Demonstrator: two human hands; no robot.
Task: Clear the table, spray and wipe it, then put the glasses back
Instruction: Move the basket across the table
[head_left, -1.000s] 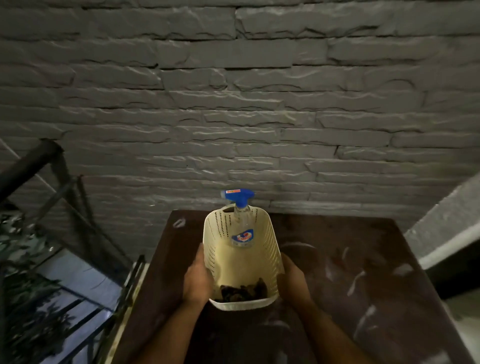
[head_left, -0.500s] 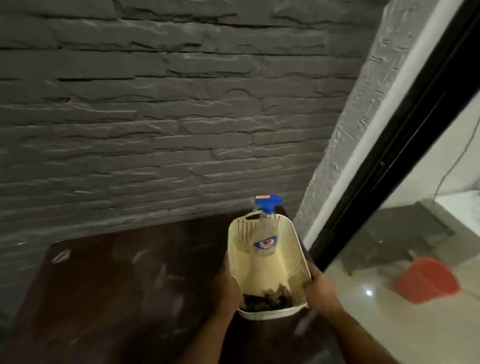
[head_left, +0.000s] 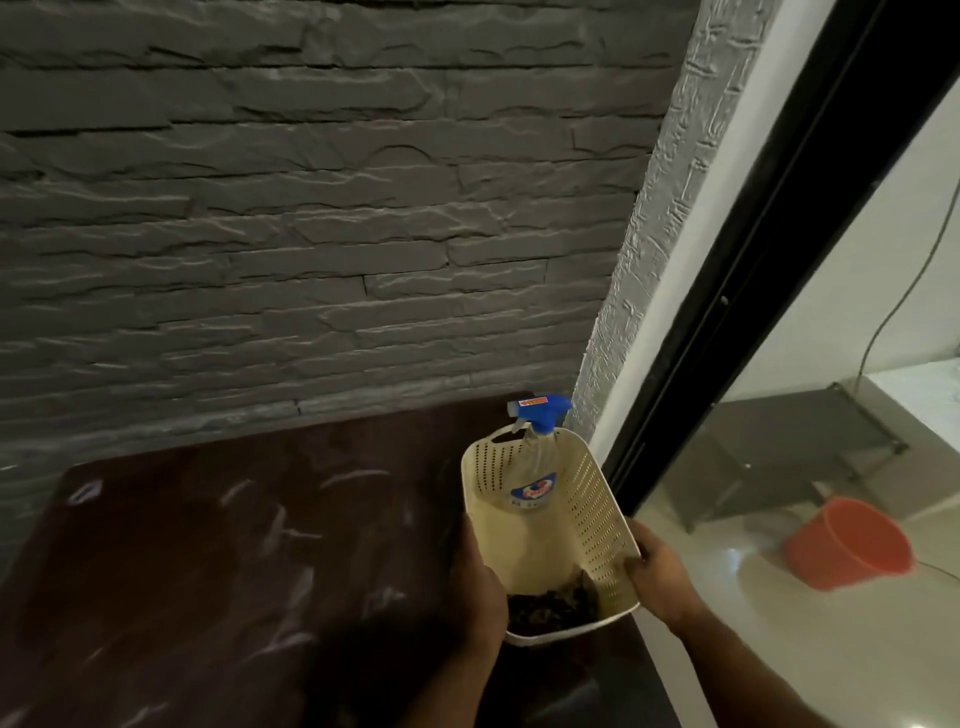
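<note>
Left hand (head_left: 478, 587) and right hand (head_left: 655, 574) grip the sides of the basket (head_left: 587, 499), held over the right edge of the worktop (head_left: 208, 561). Inside it: spray bottle (head_left: 537, 457) and dark cloth (head_left: 550, 608).

Dim, soft, brighter at right

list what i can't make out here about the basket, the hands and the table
Head view only:
- Dark bundle at the near end of the cream basket: too dim and blurred to tell what it is.
- Spray bottle: its base is hidden by the basket wall.
- Left hand: its fingers are hidden behind the basket.
- Right hand: its fingers under the basket are hidden.
- Table: cut off by the bottom and left edges.
- Glasses: none in view.
</note>
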